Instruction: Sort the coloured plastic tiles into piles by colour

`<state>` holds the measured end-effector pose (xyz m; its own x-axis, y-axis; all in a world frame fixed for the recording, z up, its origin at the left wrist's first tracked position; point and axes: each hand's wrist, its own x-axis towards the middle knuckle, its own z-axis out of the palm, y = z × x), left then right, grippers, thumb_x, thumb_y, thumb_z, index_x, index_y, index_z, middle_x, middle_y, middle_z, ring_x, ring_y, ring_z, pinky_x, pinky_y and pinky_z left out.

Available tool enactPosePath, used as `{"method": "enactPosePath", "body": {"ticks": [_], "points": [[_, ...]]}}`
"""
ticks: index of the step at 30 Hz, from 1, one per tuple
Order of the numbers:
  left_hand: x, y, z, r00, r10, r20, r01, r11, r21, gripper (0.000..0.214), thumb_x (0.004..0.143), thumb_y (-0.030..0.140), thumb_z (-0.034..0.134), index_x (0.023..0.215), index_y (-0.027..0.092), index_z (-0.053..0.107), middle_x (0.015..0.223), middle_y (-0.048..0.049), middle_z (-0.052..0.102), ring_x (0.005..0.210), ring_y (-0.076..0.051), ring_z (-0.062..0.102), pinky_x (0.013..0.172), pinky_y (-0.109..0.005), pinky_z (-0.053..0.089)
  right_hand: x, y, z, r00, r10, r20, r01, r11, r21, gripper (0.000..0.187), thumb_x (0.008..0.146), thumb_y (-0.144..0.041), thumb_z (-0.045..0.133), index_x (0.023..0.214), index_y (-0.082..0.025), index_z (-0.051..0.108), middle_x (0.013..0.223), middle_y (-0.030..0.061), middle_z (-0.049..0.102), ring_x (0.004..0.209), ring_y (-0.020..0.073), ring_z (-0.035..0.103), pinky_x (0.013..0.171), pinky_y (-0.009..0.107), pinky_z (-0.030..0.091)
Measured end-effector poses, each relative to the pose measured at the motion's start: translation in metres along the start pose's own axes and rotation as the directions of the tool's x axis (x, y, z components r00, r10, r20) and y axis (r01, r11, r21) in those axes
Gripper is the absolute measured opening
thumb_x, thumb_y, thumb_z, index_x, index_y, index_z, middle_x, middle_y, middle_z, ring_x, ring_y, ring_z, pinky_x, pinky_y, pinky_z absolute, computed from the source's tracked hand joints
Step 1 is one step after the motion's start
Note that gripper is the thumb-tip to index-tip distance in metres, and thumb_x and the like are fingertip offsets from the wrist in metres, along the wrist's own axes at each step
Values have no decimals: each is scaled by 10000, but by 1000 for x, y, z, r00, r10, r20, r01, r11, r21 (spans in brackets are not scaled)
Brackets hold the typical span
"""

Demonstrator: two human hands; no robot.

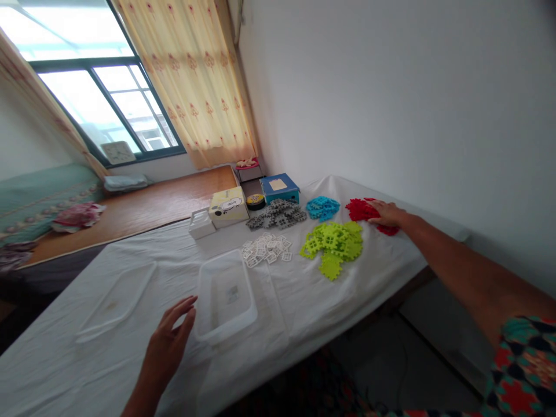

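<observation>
My right hand (pixel 388 213) reaches far across the white-covered table and lies on a pile of red plastic tiles (pixel 360 209), fingers curled over them. My left hand (pixel 170 339) hovers open, fingers spread, just left of a clear plastic bin (pixel 226 298), close to its rim but holding nothing. Between the two hands lie piles of lime-green tiles (pixel 334 243), white tiles (pixel 267 249), grey tiles (pixel 278 214) and blue tiles (pixel 322 207).
A clear lid (pixel 115 304) lies flat at the left. At the back stand a yellow carton (pixel 228 207), a white box (pixel 201 223), a blue box (pixel 279 187) and a tape roll (pixel 255 201). The wall runs along the right; the table's front edge drops to the floor.
</observation>
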<state>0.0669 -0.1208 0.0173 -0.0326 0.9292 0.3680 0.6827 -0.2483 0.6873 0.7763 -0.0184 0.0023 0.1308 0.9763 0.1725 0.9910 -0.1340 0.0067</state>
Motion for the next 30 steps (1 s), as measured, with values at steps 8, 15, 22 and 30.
{"method": "enactPosePath", "body": {"ticks": [8, 15, 22, 30], "points": [[21, 2, 4, 999, 13, -30, -13, 1000, 13, 501, 791, 550, 538, 1139, 205, 639, 1272, -123, 537, 966, -224, 636, 705, -347, 603, -10, -63, -31, 963, -118, -242, 150, 981, 120, 728, 824, -630, 435, 1408, -195, 416, 1414, 145, 473, 1282, 357, 428, 1044, 548, 357], [87, -2, 33, 990, -99, -97, 80, 981, -179, 448, 689, 381, 610, 1079, 172, 677, 1158, -128, 598, 986, -239, 608, 770, -350, 543, -41, -155, -32, 946, -319, -64, 323, 904, 281, 910, 759, -744, 462, 1483, -217, 301, 1491, 124, 379, 1384, 329, 315, 1132, 481, 273], [93, -10, 56, 959, -270, -81, 192, 836, -515, 536, 638, 359, 652, 1132, 150, 670, 912, -73, 663, 875, -197, 615, 764, -315, 489, -47, -166, -3, 956, -292, 40, 278, 939, 205, 996, 672, -750, 557, 1475, -206, 328, 1507, 148, 340, 1387, 346, 303, 1131, 495, 259], [82, -18, 64, 978, -189, -93, 118, 857, -502, 495, 684, 439, 639, 1083, 152, 692, 948, -76, 663, 878, -200, 600, 828, -339, 477, -45, -165, -9, 950, -311, 27, 295, 922, 253, 929, 649, -673, 642, 1429, -225, 413, 1474, 136, 399, 1369, 344, 338, 1124, 479, 291]]}}
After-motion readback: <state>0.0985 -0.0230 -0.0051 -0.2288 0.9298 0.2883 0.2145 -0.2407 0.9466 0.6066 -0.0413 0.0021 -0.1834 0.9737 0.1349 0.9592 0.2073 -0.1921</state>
